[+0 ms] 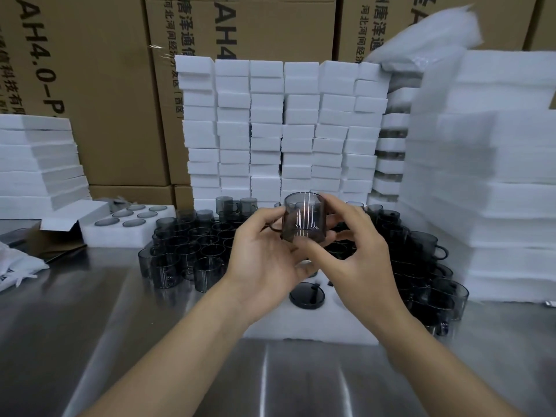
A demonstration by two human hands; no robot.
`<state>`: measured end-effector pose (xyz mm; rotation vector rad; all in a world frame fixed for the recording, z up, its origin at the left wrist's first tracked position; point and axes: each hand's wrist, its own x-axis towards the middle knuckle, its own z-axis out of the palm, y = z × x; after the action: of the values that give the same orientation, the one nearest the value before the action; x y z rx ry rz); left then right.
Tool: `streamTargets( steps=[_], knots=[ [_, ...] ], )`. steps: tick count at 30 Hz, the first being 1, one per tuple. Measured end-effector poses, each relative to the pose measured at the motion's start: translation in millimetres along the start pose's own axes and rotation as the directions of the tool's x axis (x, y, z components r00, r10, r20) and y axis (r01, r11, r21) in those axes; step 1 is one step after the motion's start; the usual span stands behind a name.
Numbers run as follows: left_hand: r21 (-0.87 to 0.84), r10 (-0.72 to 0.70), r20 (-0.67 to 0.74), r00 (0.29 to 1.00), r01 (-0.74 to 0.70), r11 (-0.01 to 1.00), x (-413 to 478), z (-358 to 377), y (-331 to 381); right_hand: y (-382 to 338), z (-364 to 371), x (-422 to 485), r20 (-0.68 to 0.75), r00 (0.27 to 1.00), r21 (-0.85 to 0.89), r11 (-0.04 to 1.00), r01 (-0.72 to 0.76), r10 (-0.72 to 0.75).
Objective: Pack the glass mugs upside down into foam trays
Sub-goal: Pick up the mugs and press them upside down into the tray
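Leftmost, against cartons point(90, 85) printed in dark lettering, a foam stack point(36, 164), with a white bag point(18, 266) below it at the counter point(120, 341) edge. Next along, a full tray point(120, 240) holding six glasses bottoms-up, low on the steel. Then loose mugs point(186, 245) crowded upright on the counter, touching one another. At centre, raised above all that, one smoky mug point(304, 218) clamped between both hands, forearms bare: left hand point(264, 254) palm up, fingers curled beneath and behind the glass, thumb by the handle, handle pointing left; right hand point(358, 260) pinching the opposite side, thumb low, fingers high. Upright or inverted: cannot tell. Directly below, a white tray point(301, 329) on the counter, with a seated mug point(307, 294) bottom-up in one pocket near its middle. Behind, a wall of foam blocks point(282, 127) in neat columns. Right of the hands, more mugs point(427, 281) packed close on the counter, just beside the tray. Farthest right, a tall foam pile point(496, 176), blurred, with a wrapped bundle point(427, 34) lying atop the blocks beside it.
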<state>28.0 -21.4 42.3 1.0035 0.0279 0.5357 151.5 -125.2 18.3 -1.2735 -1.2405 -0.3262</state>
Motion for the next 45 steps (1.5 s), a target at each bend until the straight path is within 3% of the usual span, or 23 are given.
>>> streamTargets(
  steps=[3,7,10,14,19,24,28,32,35,39,41,45],
  knots=[
    [0.016,0.038,-0.086,0.996,-0.037,0.999,2.7,0.5,-9.7,3.5,-1.2,0.2,-0.044,0.998,-0.094,0.995,0.043,-0.047],
    [0.246,0.187,-0.204,0.961,-0.135,0.960,4.6,3.6,-18.0,8.2,-3.6,1.9,-0.067,0.985,-0.296,0.945,0.136,-0.162],
    [0.397,0.241,-0.187,0.952,-0.151,0.905,2.6,3.7,-14.6,9.9,-4.6,2.8,-0.073,0.972,-0.334,0.924,0.187,-0.223],
    [0.448,0.241,-0.098,0.965,-0.173,0.877,2.9,2.4,-16.1,8.8,-3.2,2.7,-0.047,0.972,-0.288,0.935,0.208,-0.231],
    [0.207,0.176,-0.139,0.974,-0.146,0.967,5.5,1.4,-18.9,12.4,-2.7,1.5,-0.023,0.999,-0.187,0.981,0.044,-0.049],
    [0.023,0.056,-0.105,0.993,-0.053,0.998,7.4,-4.0,-18.9,15.0,-2.4,1.8,0.006,1.000,-0.186,0.982,0.017,-0.016],
    [0.232,0.114,-0.119,0.986,-0.084,0.969,11.5,-7.3,-18.0,13.9,-4.4,2.8,0.054,0.999,-0.166,0.986,0.005,0.004],
    [0.421,0.192,-0.130,0.973,-0.121,0.899,11.8,-9.6,-22.6,14.7,-12.9,4.8,0.094,0.992,0.043,0.995,-0.086,0.082],
    [0.607,0.317,-0.094,0.944,-0.198,0.769,13.1,-11.0,-36.3,21.1,-18.4,11.0,-0.016,0.983,0.096,0.979,-0.181,0.183],
    [0.924,0.337,0.052,0.940,-0.173,0.340,11.8,-8.7,-63.9,34.9,-25.9,13.1,-0.125,0.934,0.019,0.942,-0.334,0.334],
    [0.977,0.305,0.064,0.950,-0.122,0.175,13.4,-4.6,-71.0,38.1,-26.7,9.7,-0.170,0.928,-0.019,0.940,-0.340,0.332],
    [0.989,0.226,0.143,0.964,-0.146,-0.004,30.1,6.8,-64.9,38.6,-30.2,16.5,-0.205,0.935,-0.042,0.952,-0.304,0.289]
  ],
)
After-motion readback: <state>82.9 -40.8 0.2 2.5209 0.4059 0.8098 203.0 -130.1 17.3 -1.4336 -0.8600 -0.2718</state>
